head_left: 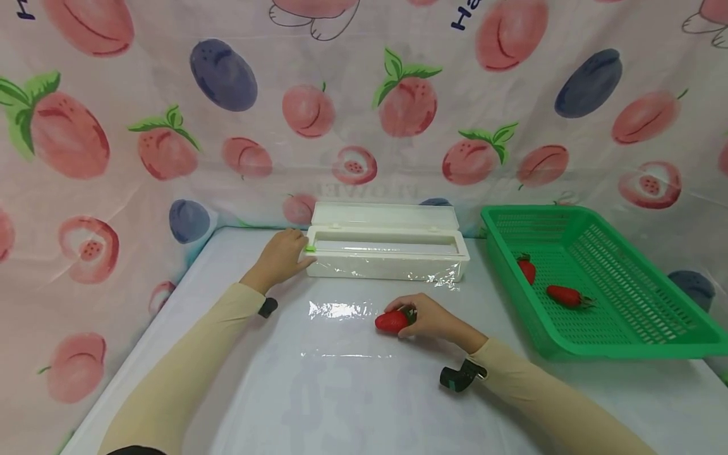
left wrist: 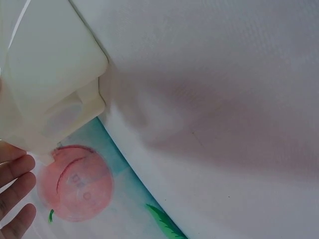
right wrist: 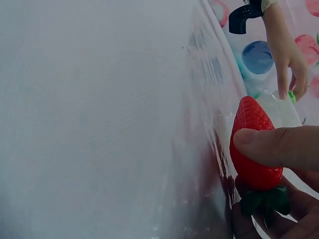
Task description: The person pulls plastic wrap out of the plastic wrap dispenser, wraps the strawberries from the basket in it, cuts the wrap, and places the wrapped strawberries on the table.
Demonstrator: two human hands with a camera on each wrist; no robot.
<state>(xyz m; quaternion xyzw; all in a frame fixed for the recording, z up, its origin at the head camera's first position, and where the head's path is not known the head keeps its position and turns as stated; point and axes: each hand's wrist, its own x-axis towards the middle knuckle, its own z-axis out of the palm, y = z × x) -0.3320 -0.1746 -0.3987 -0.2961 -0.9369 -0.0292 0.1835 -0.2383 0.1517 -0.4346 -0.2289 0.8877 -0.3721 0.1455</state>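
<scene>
Right hand (head_left: 428, 318) has thumb and fingers curled snugly round a red strawberry (head_left: 390, 323), with clear film (head_left: 341, 330) spread left of those fingertips, while the left hand's (head_left: 281, 254) fingers touch the white box (head_left: 387, 266) by its green tab (head_left: 309, 248), can't tell if they're pinching it tbh.

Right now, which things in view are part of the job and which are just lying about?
Likely job:
red strawberry, in the right hand
clear film, laid flat
white dispenser box, left hand at its end

Apparently not in use:
green basket holding two red fruits
fruit-print backdrop
</scene>
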